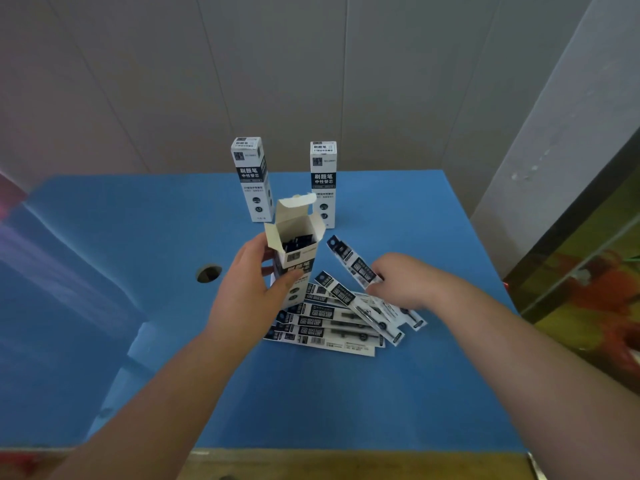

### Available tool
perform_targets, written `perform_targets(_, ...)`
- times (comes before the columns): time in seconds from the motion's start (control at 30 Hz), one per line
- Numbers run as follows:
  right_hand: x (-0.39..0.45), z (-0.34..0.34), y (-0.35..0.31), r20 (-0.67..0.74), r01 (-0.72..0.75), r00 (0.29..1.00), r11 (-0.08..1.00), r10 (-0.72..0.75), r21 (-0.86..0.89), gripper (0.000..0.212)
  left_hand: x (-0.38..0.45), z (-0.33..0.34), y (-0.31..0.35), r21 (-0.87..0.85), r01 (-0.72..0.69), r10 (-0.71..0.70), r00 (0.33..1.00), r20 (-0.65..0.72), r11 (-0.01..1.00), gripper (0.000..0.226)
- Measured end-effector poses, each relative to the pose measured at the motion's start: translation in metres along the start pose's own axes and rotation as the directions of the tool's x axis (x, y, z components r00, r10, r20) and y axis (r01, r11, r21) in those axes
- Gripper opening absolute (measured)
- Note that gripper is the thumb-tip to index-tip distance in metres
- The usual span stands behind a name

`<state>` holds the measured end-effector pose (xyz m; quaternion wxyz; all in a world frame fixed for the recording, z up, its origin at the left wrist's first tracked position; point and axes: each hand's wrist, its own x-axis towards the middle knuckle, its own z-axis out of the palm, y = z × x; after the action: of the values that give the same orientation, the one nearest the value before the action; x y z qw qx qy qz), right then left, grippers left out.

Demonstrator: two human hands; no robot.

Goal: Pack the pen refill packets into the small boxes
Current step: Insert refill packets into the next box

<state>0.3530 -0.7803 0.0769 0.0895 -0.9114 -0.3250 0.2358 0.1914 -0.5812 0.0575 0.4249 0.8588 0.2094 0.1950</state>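
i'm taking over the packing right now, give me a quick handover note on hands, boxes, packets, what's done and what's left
Left hand grips the open box, flaps up, dark packets already inside.
Right hand pinches one refill packet, lifted beside the box, not yet in.
Loose packets lie fanned on the blue table just in front of the box.
Two closed boxes stand upright at the back, apparently finished.
Left: insert the held packet, pack the rest, close the flaps.

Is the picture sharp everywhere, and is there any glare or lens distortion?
Head view: soft overall, print on the loose packets smeared; pale glare streaks the blue table at left; wide-angle lens bends wall lines and stretches the forearms; the open box interior is dark.
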Motion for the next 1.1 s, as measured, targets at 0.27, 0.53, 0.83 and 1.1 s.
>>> perform_targets(0.27, -0.051, -0.038, -0.011, -0.202, 0.194, 0.978, 0.55, -0.048, 0.812, 0.002, 0.0, 0.002, 0.002, 0.027, -0.004, 0.003, 1.0, 0.022, 1.0, 0.049)
perform_targets(0.53, -0.065, -0.054, -0.048, -0.603, 0.558, 0.798, 0.369, 0.008, 0.743, 0.013, -0.006, 0.003, 0.009, 0.024, -0.074, 0.073, 0.997, 0.033, 0.997, 0.047)
perform_targets(0.83, -0.056, -0.075, -0.067, -0.616, 0.559, 0.736, 0.765, -0.282, 0.318, 0.019, -0.008, 0.003, 0.009, 0.011, -0.093, 0.092, 0.995, 0.047, 0.996, 0.049)
perform_targets(1.1, -0.04, -0.067, -0.068, -0.325, 0.405, 0.886, 0.892, -0.33, 0.199, 0.002, -0.006, 0.004, 0.01, 0.032, -0.106, 0.104, 0.993, 0.057, 0.994, 0.048)
